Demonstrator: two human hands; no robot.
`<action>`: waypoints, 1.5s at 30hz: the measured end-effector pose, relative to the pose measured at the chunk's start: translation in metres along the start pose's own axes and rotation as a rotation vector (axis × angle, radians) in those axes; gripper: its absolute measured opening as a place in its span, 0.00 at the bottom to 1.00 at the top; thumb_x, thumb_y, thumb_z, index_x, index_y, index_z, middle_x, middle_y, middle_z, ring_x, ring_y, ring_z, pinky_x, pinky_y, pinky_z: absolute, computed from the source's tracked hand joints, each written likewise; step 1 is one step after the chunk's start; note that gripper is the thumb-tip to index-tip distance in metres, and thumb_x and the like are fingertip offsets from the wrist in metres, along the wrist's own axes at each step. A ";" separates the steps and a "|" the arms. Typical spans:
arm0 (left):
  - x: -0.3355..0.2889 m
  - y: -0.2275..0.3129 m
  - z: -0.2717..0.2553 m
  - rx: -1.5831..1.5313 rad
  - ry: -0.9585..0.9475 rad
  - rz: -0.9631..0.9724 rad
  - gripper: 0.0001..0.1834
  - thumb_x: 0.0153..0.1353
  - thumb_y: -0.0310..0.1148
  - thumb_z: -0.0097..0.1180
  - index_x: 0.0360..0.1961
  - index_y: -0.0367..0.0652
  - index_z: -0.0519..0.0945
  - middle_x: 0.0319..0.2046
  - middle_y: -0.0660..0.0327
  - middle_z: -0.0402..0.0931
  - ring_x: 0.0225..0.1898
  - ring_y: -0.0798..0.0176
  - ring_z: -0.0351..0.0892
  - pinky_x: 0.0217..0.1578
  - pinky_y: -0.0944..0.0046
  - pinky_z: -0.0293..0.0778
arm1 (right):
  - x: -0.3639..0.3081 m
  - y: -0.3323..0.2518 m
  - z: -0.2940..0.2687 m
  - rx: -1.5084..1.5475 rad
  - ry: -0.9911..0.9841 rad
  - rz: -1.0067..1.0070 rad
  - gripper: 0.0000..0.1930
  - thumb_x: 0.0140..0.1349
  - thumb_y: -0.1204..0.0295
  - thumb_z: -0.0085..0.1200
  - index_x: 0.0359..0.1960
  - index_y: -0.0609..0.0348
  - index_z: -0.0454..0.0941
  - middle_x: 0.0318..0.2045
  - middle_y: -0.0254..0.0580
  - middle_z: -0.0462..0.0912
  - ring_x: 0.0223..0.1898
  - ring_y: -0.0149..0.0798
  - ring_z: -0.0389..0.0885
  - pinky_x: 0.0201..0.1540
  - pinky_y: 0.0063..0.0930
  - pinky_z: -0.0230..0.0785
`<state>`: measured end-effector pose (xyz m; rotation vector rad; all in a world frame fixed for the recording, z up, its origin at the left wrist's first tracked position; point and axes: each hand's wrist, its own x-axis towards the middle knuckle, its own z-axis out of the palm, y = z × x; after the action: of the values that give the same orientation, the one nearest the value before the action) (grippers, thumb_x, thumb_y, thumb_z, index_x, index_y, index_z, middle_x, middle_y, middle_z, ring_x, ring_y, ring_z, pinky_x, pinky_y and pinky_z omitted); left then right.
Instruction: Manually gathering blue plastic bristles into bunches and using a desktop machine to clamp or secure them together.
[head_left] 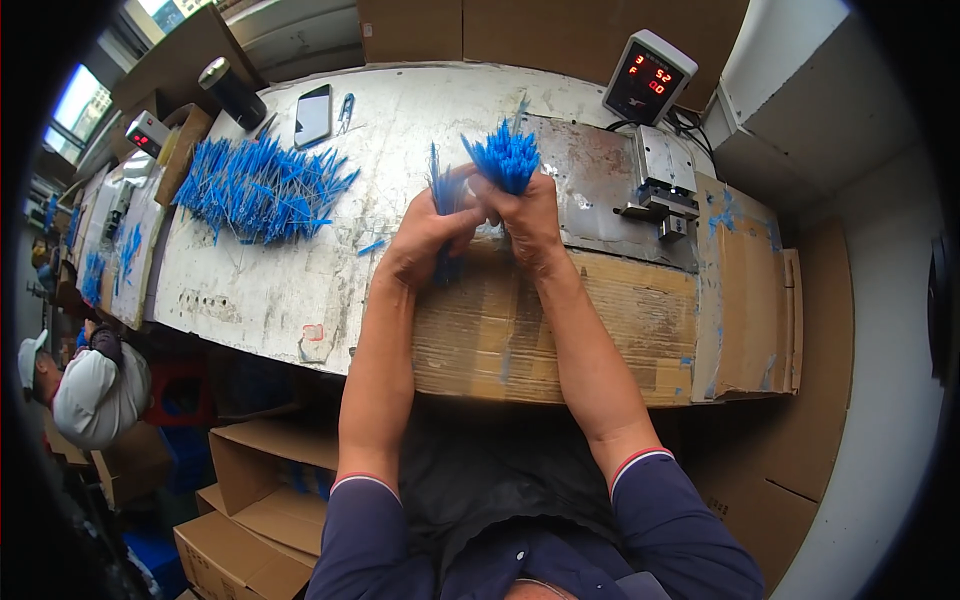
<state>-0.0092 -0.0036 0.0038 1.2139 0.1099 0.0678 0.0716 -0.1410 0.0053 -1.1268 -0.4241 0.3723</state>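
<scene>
My right hand [531, 218] is closed around a thick bundle of thin blue strips [508, 158], their ends fanning out above my fingers. Close beside it, my left hand [425, 238] grips a smaller bunch of blue strips [441, 186], blurred by motion; some ends stick out below the hand. The fingers of both hands meet or nearly meet between the bunches. To the left lies a large loose pile of blue strips [262, 190] with thin, pale, wire-like ends. A short blue piece [371, 247] rests on the table between that pile and my left hand.
Flattened cardboard [480, 340] covers the table's near edge under my forearms. At right stand a metal fixture [665, 185] and a red-digit display box [648, 80]. A phone [313, 115] and black flask [232, 93] sit behind the pile. Another person [100, 390] is at far left.
</scene>
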 end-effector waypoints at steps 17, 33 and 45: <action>0.000 0.000 0.000 0.020 0.006 0.039 0.16 0.61 0.33 0.69 0.45 0.43 0.76 0.28 0.68 0.75 0.22 0.75 0.69 0.22 0.73 0.65 | 0.001 0.001 -0.004 -0.053 0.023 0.051 0.04 0.61 0.77 0.68 0.36 0.61 0.86 0.26 0.28 0.83 0.25 0.22 0.75 0.29 0.21 0.69; 0.010 -0.010 -0.008 -0.146 0.134 0.113 0.13 0.69 0.31 0.60 0.51 0.38 0.74 0.34 0.60 0.80 0.30 0.65 0.83 0.33 0.62 0.84 | 0.004 0.005 0.003 0.022 0.181 -0.057 0.05 0.62 0.78 0.66 0.36 0.64 0.82 0.22 0.30 0.80 0.18 0.22 0.71 0.19 0.20 0.62; 0.009 -0.012 -0.004 -0.042 0.156 0.099 0.22 0.72 0.29 0.56 0.63 0.34 0.67 0.36 0.61 0.79 0.32 0.67 0.82 0.36 0.65 0.84 | -0.002 -0.007 0.012 0.113 0.221 -0.012 0.03 0.63 0.80 0.62 0.36 0.68 0.81 0.24 0.42 0.82 0.20 0.31 0.81 0.21 0.24 0.76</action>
<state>-0.0008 -0.0027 -0.0089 1.1705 0.1839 0.2502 0.0644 -0.1349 0.0160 -1.0411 -0.2122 0.2542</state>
